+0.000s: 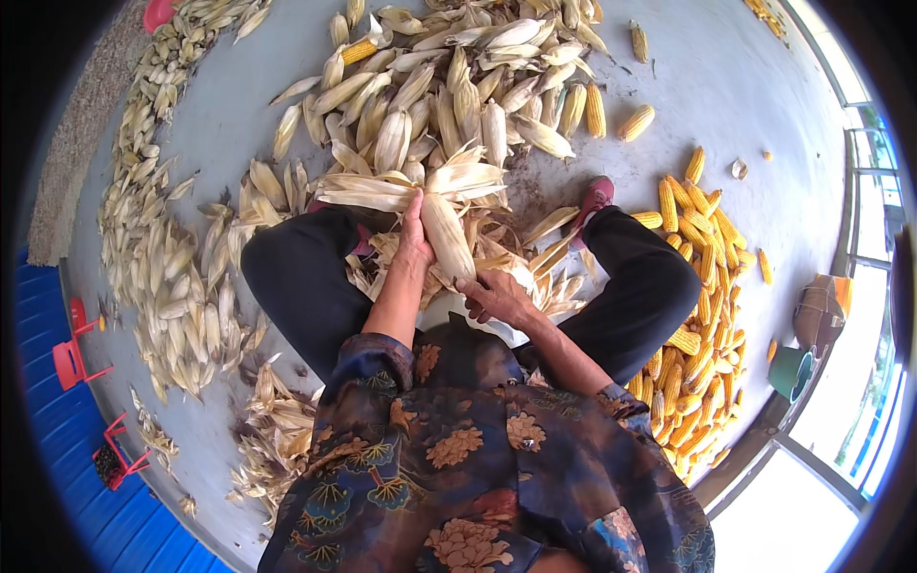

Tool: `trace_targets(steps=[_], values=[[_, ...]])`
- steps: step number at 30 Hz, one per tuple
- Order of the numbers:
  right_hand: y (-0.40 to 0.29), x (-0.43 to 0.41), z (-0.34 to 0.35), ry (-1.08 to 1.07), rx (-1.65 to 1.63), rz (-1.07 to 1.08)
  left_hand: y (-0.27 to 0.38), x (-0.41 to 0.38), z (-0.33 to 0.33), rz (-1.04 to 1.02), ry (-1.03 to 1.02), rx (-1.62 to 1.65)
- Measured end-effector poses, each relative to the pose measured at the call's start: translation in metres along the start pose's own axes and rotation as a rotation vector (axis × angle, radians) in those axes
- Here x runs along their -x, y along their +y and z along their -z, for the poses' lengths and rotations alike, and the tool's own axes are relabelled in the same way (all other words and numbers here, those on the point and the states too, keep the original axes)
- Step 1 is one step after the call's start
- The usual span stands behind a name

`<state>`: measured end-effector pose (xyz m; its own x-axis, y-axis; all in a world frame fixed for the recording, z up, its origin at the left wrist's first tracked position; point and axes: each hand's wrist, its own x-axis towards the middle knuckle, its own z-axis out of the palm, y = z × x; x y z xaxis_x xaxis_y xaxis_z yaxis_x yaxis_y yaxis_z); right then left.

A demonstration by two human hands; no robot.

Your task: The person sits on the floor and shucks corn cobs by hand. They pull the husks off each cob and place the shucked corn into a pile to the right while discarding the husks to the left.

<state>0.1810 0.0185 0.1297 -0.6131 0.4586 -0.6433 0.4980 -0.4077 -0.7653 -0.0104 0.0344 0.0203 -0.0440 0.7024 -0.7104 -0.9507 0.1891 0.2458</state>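
Note:
Between my knees I hold an ear of corn (448,236) still wrapped in pale inner husk, its outer leaves (466,175) peeled back and spread at the far end. My left hand (415,233) grips it along its left side, near those spread leaves. At the near end, the fingers of my right hand (494,292) close around the tip; whether they pinch a bit of husk there is hidden. Stripped husks (494,243) lie loose on the floor between my shoes, below the ear.
A heap of unhusked ears (458,93) lies ahead, with more unhusked corn (172,272) at left. Bare yellow cobs (695,372) are piled by my right leg. Loose husks (276,430) lie at my left. Red chairs (71,358) and a green bucket (790,372) stand farther out.

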Motion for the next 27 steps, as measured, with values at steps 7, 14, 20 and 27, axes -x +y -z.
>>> trace_targets(steps=[7, 14, 20, 27], values=[[-0.008, 0.001, 0.0, 0.043, 0.107, -0.087, -0.005, -0.005, 0.006, -0.033, 0.049, 0.003], [-0.002, 0.001, 0.005, 0.076, -0.042, -0.061, -0.009, 0.004, -0.003, -0.064, 0.061, -0.118], [-0.008, -0.02, 0.018, 0.19, -0.234, 0.234, -0.03, 0.015, -0.009, 0.042, -0.167, -0.179], [-0.042, -0.073, 0.085, 0.339, -0.709, 0.566, -0.032, 0.023, -0.01, 0.231, -0.254, -0.355]])
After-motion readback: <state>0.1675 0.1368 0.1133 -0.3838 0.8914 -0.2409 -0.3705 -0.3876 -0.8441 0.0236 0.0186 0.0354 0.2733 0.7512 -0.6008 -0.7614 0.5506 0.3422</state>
